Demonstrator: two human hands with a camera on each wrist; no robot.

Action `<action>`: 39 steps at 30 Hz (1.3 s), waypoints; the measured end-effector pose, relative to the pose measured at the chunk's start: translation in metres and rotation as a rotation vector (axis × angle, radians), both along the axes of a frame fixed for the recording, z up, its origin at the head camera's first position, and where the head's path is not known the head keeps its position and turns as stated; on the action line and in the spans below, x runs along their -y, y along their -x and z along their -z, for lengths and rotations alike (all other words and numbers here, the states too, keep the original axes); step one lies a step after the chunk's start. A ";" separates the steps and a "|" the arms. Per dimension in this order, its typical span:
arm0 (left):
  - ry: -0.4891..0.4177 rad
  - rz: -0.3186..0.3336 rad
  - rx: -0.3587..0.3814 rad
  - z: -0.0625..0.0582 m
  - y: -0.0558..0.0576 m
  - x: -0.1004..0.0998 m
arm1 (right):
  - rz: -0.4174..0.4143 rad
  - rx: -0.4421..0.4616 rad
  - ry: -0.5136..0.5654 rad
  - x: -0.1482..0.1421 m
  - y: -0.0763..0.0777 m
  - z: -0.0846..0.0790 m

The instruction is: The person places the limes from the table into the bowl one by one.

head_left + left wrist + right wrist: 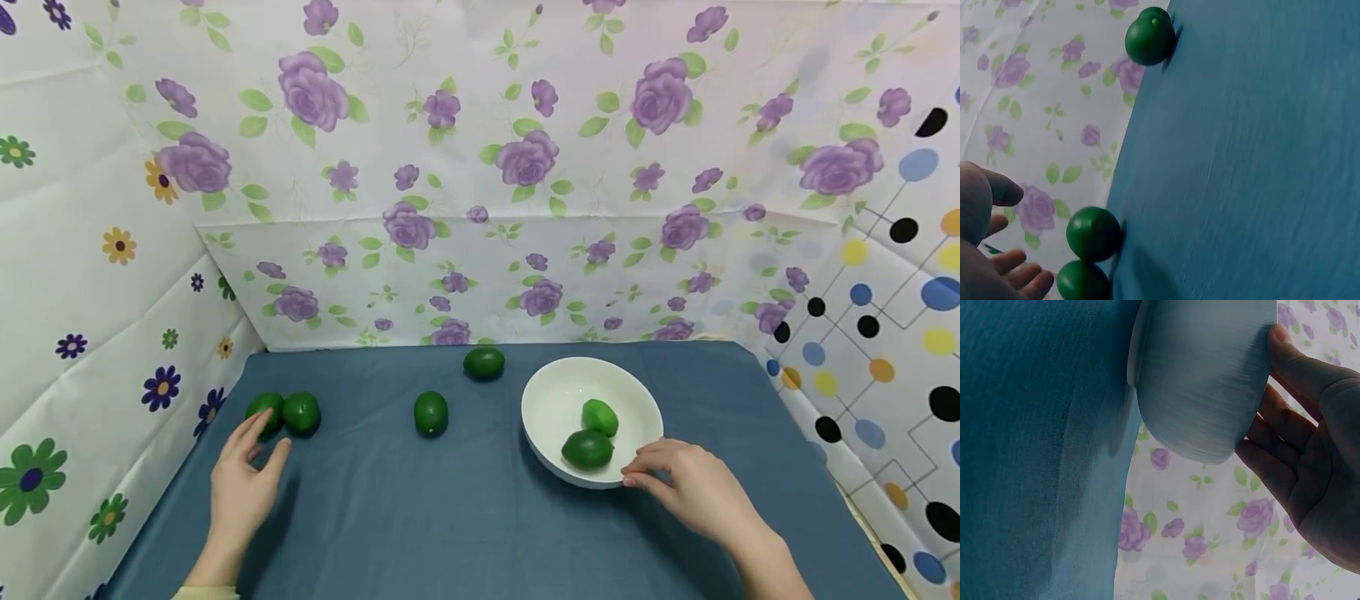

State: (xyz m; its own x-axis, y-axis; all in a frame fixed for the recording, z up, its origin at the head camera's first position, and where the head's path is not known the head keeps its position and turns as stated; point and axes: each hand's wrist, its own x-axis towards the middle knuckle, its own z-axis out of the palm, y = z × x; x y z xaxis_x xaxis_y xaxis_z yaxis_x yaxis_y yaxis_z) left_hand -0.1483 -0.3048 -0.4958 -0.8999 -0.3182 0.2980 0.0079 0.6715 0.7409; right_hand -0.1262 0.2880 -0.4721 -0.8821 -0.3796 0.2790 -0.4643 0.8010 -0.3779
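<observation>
At the right, a white bowl (547, 408) stands on the cloth with two green limes inside, a darker one (587, 450) in front of a lighter one (600, 417). My right hand (697, 487) pinches the bowl's near right rim, thumb and fingertips at its edge; the right wrist view shows the bowl's outer wall (1204, 381) beside the fingers. On the left, my left hand (243, 479) reaches over two limes lying side by side, one (302, 414) in full view and the other (266, 410) partly behind the fingers. Its fingers are spread and hold nothing.
Between the hands lie two more limes, one (431, 414) mid-table and one (483, 363) near the back edge. A blue cloth (420, 525) covers the table. Patterned sheets (480, 250) hang behind and at both sides.
</observation>
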 end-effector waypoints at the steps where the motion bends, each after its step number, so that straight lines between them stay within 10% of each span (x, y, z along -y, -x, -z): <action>1: -0.016 0.000 0.027 -0.001 0.001 0.003 | -0.001 -0.004 0.002 0.000 0.000 0.000; 9: -0.174 0.024 0.293 -0.007 0.012 0.027 | -0.006 -0.015 0.006 0.001 0.001 0.000; 39: -0.127 0.082 0.444 -0.009 0.041 0.043 | 0.001 0.006 0.013 -0.001 0.000 0.001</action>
